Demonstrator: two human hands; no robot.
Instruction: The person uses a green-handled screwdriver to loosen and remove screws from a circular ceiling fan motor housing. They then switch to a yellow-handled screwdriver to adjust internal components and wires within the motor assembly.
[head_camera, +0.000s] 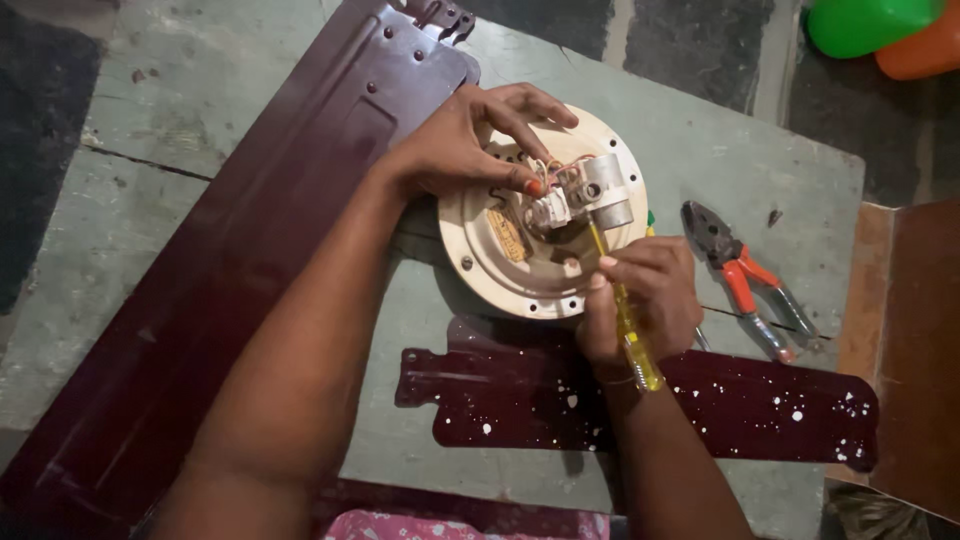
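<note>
A round cream fan motor housing (500, 262) lies on the grey-green table (720, 150), with a metal hub (606, 190) and a white wire terminal block (550, 210) at its middle. My left hand (470, 140) rests on the housing's upper left, fingers pinching the thin wires by the block. My right hand (645, 295) grips a yellow-handled screwdriver (632, 335), its tip pointing up into the terminal block under the hub.
A long maroon fan blade (250, 250) runs diagonally across the left. Another maroon blade with white specks (760, 405) lies across the front. Orange-handled pliers (745, 280) rest right of the housing. Green and orange plastic objects (880, 25) sit at the far right.
</note>
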